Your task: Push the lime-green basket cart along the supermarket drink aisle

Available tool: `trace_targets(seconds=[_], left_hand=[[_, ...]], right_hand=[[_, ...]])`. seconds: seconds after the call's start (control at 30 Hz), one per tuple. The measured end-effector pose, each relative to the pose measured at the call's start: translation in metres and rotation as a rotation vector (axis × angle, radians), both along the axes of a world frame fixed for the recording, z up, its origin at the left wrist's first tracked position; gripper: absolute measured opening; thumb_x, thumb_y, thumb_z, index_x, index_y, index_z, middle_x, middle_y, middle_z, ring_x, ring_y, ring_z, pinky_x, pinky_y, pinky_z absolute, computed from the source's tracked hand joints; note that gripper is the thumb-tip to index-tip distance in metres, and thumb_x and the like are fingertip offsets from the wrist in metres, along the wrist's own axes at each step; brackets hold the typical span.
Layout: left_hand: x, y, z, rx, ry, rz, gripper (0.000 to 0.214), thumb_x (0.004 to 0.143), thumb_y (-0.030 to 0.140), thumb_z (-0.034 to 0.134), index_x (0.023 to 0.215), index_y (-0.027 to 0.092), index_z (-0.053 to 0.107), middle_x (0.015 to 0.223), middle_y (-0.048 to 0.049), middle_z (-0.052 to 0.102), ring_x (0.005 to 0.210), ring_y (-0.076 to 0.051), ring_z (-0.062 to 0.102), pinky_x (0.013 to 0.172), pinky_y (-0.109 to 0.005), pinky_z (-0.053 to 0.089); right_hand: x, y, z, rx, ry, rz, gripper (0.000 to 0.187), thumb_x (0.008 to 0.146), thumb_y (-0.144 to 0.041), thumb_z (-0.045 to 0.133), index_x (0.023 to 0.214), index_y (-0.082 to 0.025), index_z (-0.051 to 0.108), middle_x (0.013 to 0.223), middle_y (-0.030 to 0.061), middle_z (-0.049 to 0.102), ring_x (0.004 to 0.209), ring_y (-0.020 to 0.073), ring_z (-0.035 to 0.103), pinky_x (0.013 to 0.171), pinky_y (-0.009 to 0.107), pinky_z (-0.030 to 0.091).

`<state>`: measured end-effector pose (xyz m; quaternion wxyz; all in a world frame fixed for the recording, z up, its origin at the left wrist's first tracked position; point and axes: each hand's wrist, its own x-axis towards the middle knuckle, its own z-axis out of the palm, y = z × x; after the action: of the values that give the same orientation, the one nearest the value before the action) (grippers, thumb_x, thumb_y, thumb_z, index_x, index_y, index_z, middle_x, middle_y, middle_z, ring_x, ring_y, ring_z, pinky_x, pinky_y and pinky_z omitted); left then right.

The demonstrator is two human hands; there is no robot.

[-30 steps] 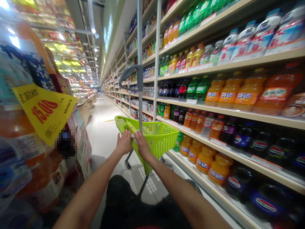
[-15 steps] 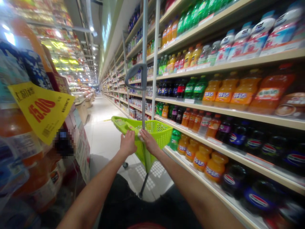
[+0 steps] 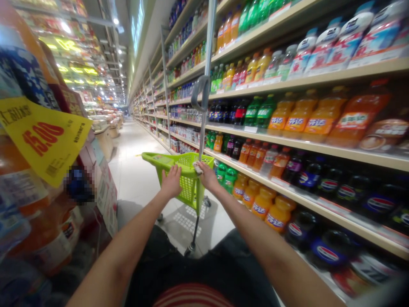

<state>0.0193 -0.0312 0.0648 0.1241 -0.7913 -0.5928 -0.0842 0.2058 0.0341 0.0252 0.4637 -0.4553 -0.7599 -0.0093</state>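
A green plastic rolling basket (image 3: 188, 192) stands before me on the floor, with perforated sides and wheels underneath. My left hand (image 3: 171, 183) rests on its near side at the rim, fingers stretched out and apart. At the near right corner, my right hand (image 3: 207, 175) is closed around a small white cloth or tissue (image 3: 197, 167) and presses it against the rim. From that corner rises a metal pole (image 3: 206, 76) carrying a grey loop handle (image 3: 201, 94).
Shelves (image 3: 319, 143) of bottled drinks line the right side. To the left, a drinks display with a yellow price tag (image 3: 44, 138) stands close by. A pale tiled aisle (image 3: 124, 170) runs ahead. My knees are below the basket.
The basket has turned, its pole and handle shifting right in view. My right hand with the white cloth has moved slightly right and up along the corner; my left hand stays on the side.
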Motion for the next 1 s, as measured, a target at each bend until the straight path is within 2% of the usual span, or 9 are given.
trace_targets(seconds=[0.1, 0.17, 0.27, 0.37, 0.5, 0.57, 0.67, 0.9, 1.0], left_hand=[[0.013, -0.005, -0.002, -0.001, -0.001, -0.020, 0.079, 0.068, 0.021, 0.050, 0.139, 0.014, 0.016, 0.149, -0.0099, 0.013, 0.135, -0.026, 0.013, 0.106, -0.054, 0.011], [0.021, -0.009, -0.003, 0.012, 0.004, -0.053, 0.078, 0.068, 0.020, 0.049, 0.139, 0.015, 0.017, 0.148, -0.0096, 0.015, 0.135, -0.026, 0.013, 0.106, -0.055, 0.010], [0.028, -0.013, -0.003, 0.030, 0.001, -0.105, 0.076, 0.067, 0.021, 0.049, 0.138, 0.015, 0.021, 0.147, -0.0093, 0.019, 0.134, -0.026, 0.016, 0.107, -0.054, 0.010], [0.023, -0.008, 0.001, 0.065, -0.027, -0.149, 0.071, 0.069, 0.021, 0.048, 0.136, 0.017, 0.025, 0.145, -0.0084, 0.025, 0.132, -0.023, 0.021, 0.108, -0.048, 0.011], [0.002, 0.004, 0.004, 0.076, -0.115, 0.089, 0.072, 0.070, 0.023, 0.049, 0.137, 0.013, 0.023, 0.146, -0.0130, 0.021, 0.134, -0.026, 0.016, 0.107, -0.049, 0.013], [-0.006, 0.006, 0.003, 0.085, -0.107, 0.128, 0.074, 0.069, 0.022, 0.051, 0.137, 0.014, 0.022, 0.147, -0.0134, 0.018, 0.135, -0.027, 0.011, 0.107, -0.051, 0.012], [-0.012, 0.005, 0.000, 0.087, -0.087, 0.107, 0.075, 0.068, 0.023, 0.051, 0.137, 0.015, 0.022, 0.147, -0.0130, 0.018, 0.135, -0.028, 0.009, 0.106, -0.052, 0.013], [-0.009, 0.000, -0.001, 0.049, -0.089, 0.064, 0.079, 0.067, 0.024, 0.052, 0.138, 0.016, 0.019, 0.148, -0.0130, 0.015, 0.135, -0.027, 0.008, 0.106, -0.053, 0.011], [-0.003, -0.002, -0.001, 0.038, -0.106, 0.080, 0.080, 0.065, 0.023, 0.053, 0.138, 0.015, 0.018, 0.148, -0.0134, 0.014, 0.135, -0.028, 0.007, 0.106, -0.054, 0.009]], right_hand=[[-0.008, -0.006, 0.009, 0.082, 0.109, -0.086, 0.059, 0.070, -0.001, 0.037, 0.126, -0.017, 0.046, 0.133, 0.0061, 0.045, 0.125, 0.0195, 0.037, 0.108, 0.040, 0.027], [-0.009, -0.007, 0.013, 0.049, 0.094, -0.094, 0.056, 0.071, -0.001, 0.037, 0.123, -0.016, 0.049, 0.133, 0.0067, 0.045, 0.124, 0.0200, 0.037, 0.107, 0.040, 0.027], [0.001, -0.006, 0.019, -0.069, 0.003, -0.080, 0.049, 0.069, -0.001, 0.039, 0.112, -0.015, 0.059, 0.124, 0.0079, 0.053, 0.116, 0.0218, 0.047, 0.102, 0.039, 0.034], [0.015, -0.007, 0.028, -0.104, -0.073, -0.045, 0.046, 0.067, -0.001, 0.041, 0.101, -0.018, 0.065, 0.111, 0.0048, 0.061, 0.105, 0.0209, 0.055, 0.097, 0.038, 0.040], [0.010, -0.017, 0.036, -0.062, -0.144, 0.042, 0.046, 0.066, 0.000, 0.041, 0.100, -0.020, 0.066, 0.111, 0.0031, 0.062, 0.105, 0.0196, 0.055, 0.097, 0.036, 0.040], [-0.004, -0.022, 0.035, -0.020, -0.152, 0.069, 0.048, 0.066, 0.000, 0.041, 0.103, -0.020, 0.064, 0.115, 0.0038, 0.059, 0.107, 0.0193, 0.053, 0.098, 0.036, 0.039], [-0.020, -0.026, 0.029, 0.052, -0.154, 0.057, 0.047, 0.067, -0.001, 0.042, 0.107, -0.018, 0.062, 0.119, 0.0060, 0.056, 0.112, 0.0205, 0.049, 0.099, 0.038, 0.037], [0.002, -0.018, 0.018, 0.030, -0.076, -0.142, 0.048, 0.068, 0.000, 0.040, 0.109, -0.014, 0.060, 0.122, 0.0115, 0.052, 0.116, 0.0248, 0.044, 0.101, 0.042, 0.033], [-0.009, -0.020, 0.015, 0.063, -0.071, -0.122, 0.050, 0.067, 0.001, 0.039, 0.110, -0.015, 0.059, 0.123, 0.0110, 0.050, 0.117, 0.0243, 0.042, 0.101, 0.042, 0.033]])
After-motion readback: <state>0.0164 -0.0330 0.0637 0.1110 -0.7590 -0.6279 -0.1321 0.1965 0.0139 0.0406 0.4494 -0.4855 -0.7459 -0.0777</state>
